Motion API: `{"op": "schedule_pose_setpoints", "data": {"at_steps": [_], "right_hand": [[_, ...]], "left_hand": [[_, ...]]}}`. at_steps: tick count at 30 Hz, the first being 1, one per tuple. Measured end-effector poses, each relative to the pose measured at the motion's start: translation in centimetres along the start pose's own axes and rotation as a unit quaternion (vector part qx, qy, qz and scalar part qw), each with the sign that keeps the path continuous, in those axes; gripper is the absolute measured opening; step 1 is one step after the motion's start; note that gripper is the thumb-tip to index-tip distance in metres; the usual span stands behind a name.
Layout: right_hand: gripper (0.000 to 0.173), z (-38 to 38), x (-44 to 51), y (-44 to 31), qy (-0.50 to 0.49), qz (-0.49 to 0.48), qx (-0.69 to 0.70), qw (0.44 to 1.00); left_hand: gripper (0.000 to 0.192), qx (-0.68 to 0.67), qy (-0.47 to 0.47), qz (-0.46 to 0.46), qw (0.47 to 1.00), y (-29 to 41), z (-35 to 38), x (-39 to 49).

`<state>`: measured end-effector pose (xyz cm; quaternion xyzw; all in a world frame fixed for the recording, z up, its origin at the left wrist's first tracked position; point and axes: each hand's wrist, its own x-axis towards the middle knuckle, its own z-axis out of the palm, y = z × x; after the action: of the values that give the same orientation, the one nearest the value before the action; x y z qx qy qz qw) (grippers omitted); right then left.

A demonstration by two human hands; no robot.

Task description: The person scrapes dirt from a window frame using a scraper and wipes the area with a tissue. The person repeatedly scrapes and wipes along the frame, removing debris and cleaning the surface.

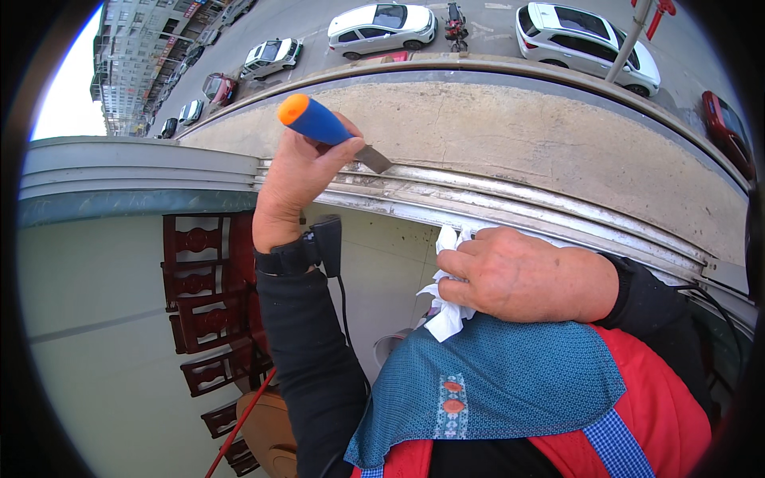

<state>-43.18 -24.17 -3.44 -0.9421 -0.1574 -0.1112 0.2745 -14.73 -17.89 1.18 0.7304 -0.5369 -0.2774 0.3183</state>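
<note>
My left hand (305, 164) grips a putty knife (323, 121) by its blue handle with an orange end. Its flat metal blade (375, 159) points down at the sliding-window track (508, 200), close to the outer rail; I cannot tell whether it touches. Dirt marks the grooves of the track near the blade. In my right hand (517, 275) is a crumpled white paper tissue (448, 316), held on the room side of the track in front of my chest. Part of the tissue is hidden by the fingers.
Beyond the track runs a concrete ledge (508, 125), with a street and parked cars (382, 30) below. Stacked sliding frames (137, 167) stand at the left. Inside are dark red wooden chairs (203, 322) and a red pole (242, 421). Cables hang along both arms.
</note>
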Motion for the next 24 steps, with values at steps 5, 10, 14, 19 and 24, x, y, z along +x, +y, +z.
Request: {"op": "schedule_pose_setpoints", "data": {"at_steps": [5,10,14,19,24], "right_hand": [[0.013,0.0,-0.1,-0.1,0.002,-0.001,-0.008,1.0],[0.013,0.0,-0.1,-0.1,0.0,-0.002,0.005,1.0],[0.014,0.0,0.0,-0.2,0.001,-0.001,0.005,1.0],[0.014,0.0,0.0,-0.1,-0.001,0.005,0.006,1.0],[0.014,0.1,-0.1,-0.1,0.001,0.006,0.005,1.0]], "left_hand": [[0.012,0.039,0.011,0.003,0.999,-0.5,-1.1,-0.3],[0.012,0.056,0.01,-0.009,0.998,-0.2,-1.6,-0.7],[0.01,-0.023,-0.015,0.042,0.999,0.7,-0.5,-1.2],[0.009,-0.036,-0.05,0.05,0.997,1.0,1.5,-1.1],[0.009,-0.016,-0.033,0.025,0.999,0.1,0.3,-1.1]]}}
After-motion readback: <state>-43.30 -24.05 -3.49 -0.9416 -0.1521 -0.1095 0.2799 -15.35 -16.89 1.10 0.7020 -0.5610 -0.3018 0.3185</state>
